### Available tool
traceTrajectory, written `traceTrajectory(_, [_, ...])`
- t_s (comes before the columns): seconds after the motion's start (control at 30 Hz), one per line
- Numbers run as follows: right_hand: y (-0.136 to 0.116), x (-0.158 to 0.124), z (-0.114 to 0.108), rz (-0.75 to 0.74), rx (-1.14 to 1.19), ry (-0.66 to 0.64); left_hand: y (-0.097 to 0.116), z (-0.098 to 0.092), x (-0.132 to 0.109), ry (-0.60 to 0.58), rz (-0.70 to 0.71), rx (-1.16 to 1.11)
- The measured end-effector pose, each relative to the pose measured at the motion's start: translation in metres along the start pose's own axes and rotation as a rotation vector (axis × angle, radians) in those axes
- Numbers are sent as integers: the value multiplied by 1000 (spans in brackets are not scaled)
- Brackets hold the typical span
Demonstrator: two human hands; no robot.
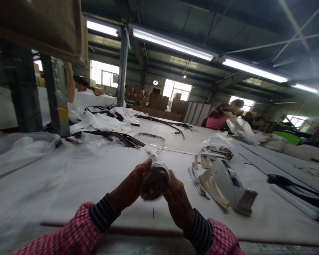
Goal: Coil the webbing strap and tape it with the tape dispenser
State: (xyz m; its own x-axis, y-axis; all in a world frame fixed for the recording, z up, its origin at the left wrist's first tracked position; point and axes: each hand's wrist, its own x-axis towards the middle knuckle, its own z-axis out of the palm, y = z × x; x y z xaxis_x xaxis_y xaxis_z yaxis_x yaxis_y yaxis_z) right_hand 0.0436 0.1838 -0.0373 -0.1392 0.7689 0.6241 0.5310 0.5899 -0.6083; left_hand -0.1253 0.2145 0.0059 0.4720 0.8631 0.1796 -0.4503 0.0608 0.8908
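A round, dark brown bundle in clear, shiny plastic (154,184) is held between both hands just above the near part of the white table (95,191). My left hand (133,182) presses on its left side, thumb on top. On the right side, my right hand (178,196) curls against it with the fingers together. From the bundle's far side a whitish wrapped strip (152,155) runs forward to a thin, bent, plastic-covered strap (163,141) on the tabletop. What the bundle is made of cannot be made out through the plastic.
To the right stand a grey tape dispenser (232,187) and a pile of beige and white strips (211,177). Dark straps (122,138) and white wrapping (95,122) lie at the far left, near a metal post (54,95). A person (223,115) works across the table.
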Motion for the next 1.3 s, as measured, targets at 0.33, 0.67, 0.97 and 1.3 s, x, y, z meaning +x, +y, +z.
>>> traceTrajectory(0.33, [-14,13,-31,-372,-666,-217,22,-19,-9,-187,89,579])
traceTrajectory(0.67, [26,-2,-26,-312,-551,-546,-34,-50,-1,-467,483,1205])
traceTrajectory(0.97, [50,13,-57,-277,-539,-603,-29,-56,0,-526,404,1159])
traceTrajectory(1.3, [55,15,-19,-241,-447,-469,-29,-37,23,-400,373,1680])
